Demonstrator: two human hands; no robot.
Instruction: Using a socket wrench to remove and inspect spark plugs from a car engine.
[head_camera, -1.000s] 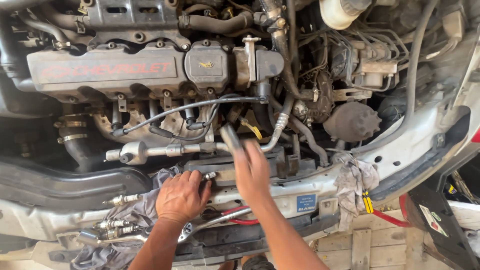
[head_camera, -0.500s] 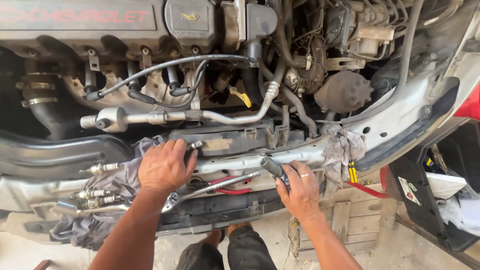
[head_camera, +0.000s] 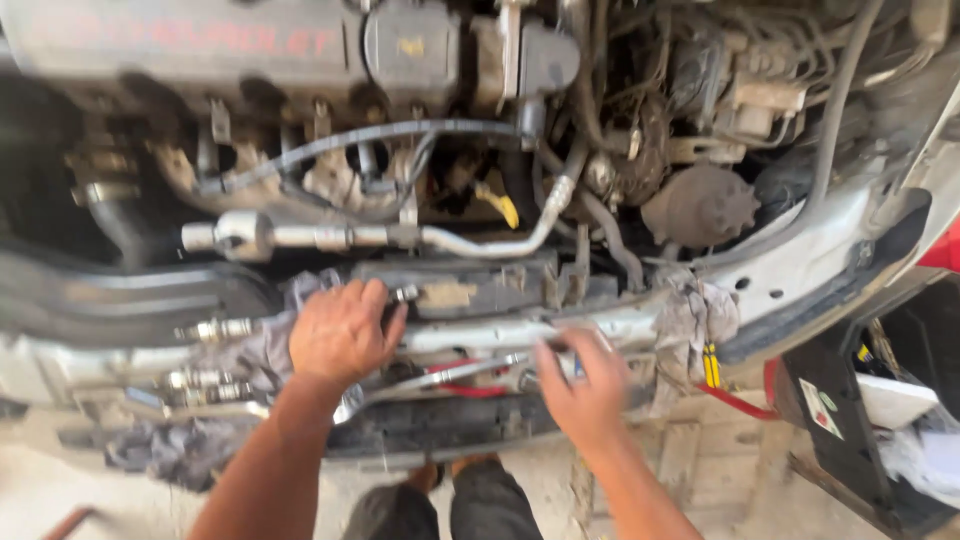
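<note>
The engine (head_camera: 300, 90) fills the upper part of my view; I take the grey front crossmember (head_camera: 480, 330) below it as the reference. A metal pipe (head_camera: 330, 237) runs level just above the crossmember, well apart from both hands. A grey rag (head_camera: 262, 345) lies on the crossmember's left end, and several spark plugs (head_camera: 205, 330) lie on and beside it. A second rag (head_camera: 695, 320) hangs at the right end.

My left hand (head_camera: 340, 335) rests flat on the left rag, fingers spread, gripping nothing. My right hand (head_camera: 585, 385) is at the crossmember's lower edge, right of centre, fingers curled by a long metal tool (head_camera: 450, 374). Motion blur prevents me telling whether it grips.

Judged step: picking up a tool at the crossmember. The next move calls for a firm grip on the tool, clear of the red cable (head_camera: 470, 390) beneath.
</note>
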